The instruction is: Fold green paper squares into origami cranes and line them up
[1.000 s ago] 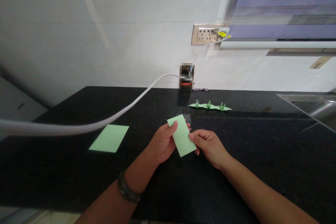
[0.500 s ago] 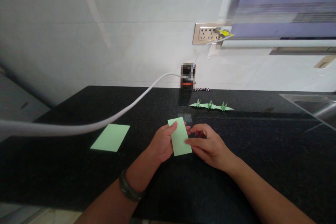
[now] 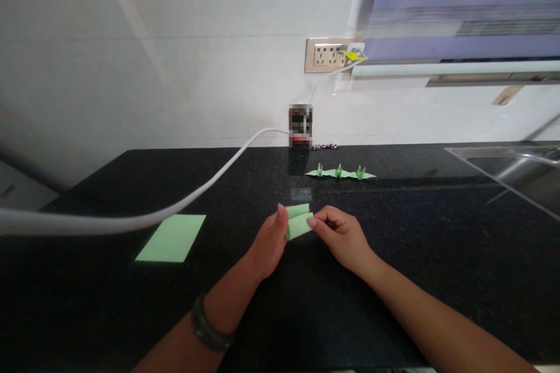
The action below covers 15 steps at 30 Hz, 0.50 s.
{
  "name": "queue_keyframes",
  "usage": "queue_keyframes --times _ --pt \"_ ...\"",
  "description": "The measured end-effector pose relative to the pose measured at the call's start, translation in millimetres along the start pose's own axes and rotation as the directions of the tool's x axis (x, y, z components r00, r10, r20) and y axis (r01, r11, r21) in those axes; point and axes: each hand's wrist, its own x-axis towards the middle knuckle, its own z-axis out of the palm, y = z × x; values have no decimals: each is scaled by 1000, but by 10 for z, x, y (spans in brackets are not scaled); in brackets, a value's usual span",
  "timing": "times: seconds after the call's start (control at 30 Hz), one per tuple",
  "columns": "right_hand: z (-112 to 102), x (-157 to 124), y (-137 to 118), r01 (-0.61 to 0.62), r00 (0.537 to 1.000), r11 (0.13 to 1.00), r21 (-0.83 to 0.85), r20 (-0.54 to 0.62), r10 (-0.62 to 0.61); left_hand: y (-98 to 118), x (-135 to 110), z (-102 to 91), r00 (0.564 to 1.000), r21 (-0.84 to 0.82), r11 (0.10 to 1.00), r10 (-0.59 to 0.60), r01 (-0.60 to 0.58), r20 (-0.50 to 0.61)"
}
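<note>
A small light green sheet of paper (image 3: pixel 300 225) is bent over between my hands, its lower edge curled up toward the top. My left hand (image 3: pixel 272 242) grips the paper's left side, thumb raised along its edge; the fingers behind are mostly hidden. At the right edge, my right hand (image 3: pixel 343 236) pinches the lifted layer between thumb and fingers. Beyond them lies a strip of joined green paper cranes (image 3: pixel 339 172). Another flat green sheet (image 3: pixel 172 239) rests to the left on the dark countertop (image 3: pixel 280 326).
A white cable (image 3: pixel 210 183) arcs across the left side toward a blurred-out device (image 3: pixel 300 126) leaning on the wall. Beside that lies a beaded string (image 3: pixel 324 147). A sink (image 3: pixel 516 169) is at the right, and a wall socket (image 3: pixel 329 55) sits above.
The paper was flat and upright; now its lower part is curled up and over. My right hand has shifted up with that edge. The view has turned slightly right.
</note>
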Motion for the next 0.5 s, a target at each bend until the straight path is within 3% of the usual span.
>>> queue_keyframes --times 0.13,0.5 --pt "-8 -4 -28 -25 999 999 28 -25 26 5 -28 -7 991 11 1000 -23 21 129" --pt "29 -18 13 -176 983 969 176 -24 183 9 -26 54 982 -48 988 -140 147 130"
